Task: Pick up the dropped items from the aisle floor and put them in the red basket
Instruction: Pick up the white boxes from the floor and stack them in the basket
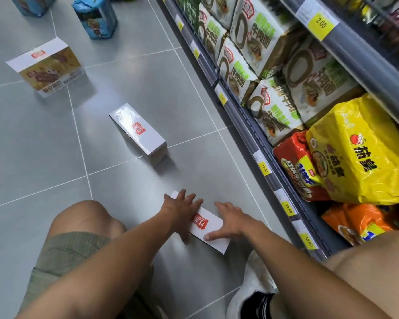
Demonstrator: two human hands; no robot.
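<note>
A long white box with a red logo point(206, 226) lies on the grey tile floor right in front of me. My left hand point(182, 209) rests on its left side with fingers spread, and my right hand point(228, 223) presses on its right side, thumb on the top face. Neither hand has lifted it. A second white box of the same kind point(139, 134) lies farther along the aisle. Beyond it stands a yellow-and-white box point(50, 70), and two blue packs point(96, 16) point(31, 4) sit at the far end. No red basket is in view.
Shelves run along the right, stocked with green-and-white noodle packs point(270, 67), a yellow multipack point(364, 153), red point(297, 166) and orange point(355, 224) packs, with yellow price tags on the shelf edge point(265, 169). My bent left knee point(83, 219) and my white shoe point(253, 286) are close below.
</note>
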